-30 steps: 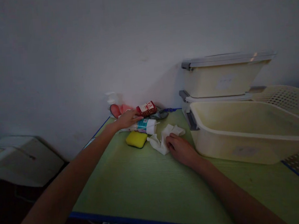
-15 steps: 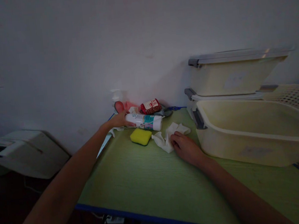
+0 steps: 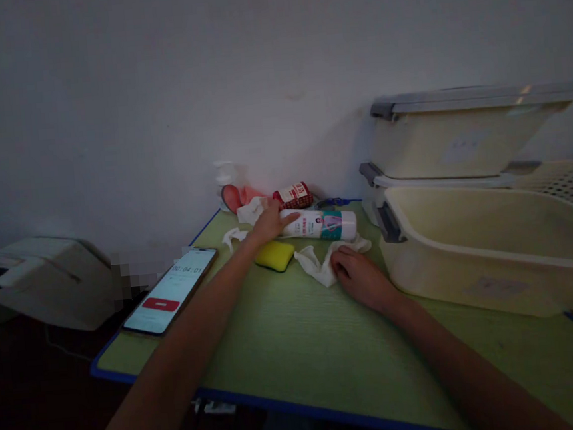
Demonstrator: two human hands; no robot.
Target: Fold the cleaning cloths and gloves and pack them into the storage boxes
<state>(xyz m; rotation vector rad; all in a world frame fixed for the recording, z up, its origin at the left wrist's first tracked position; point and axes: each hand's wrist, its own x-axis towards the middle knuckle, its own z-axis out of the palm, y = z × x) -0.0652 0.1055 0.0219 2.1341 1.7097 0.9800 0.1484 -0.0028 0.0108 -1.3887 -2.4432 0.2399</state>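
Positioning the white-and-teal cylindrical plastic tube [image 3: 320,224] seems in hand, the left hand [image 3: 268,222] on it, the right hand [image 3: 356,272] curled at a crumpled white tissue [image 3: 316,267], either grip unclear; lifting calls for firm closure.

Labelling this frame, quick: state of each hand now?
Left hand: on the white tube, thumb against it; grip can't be told.
Right hand: fingers curled at the white tissue; pinch can't be told.

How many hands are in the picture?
2: the left hand is on the white tube, and the right hand is on the crumpled white tissue. No other hands show.
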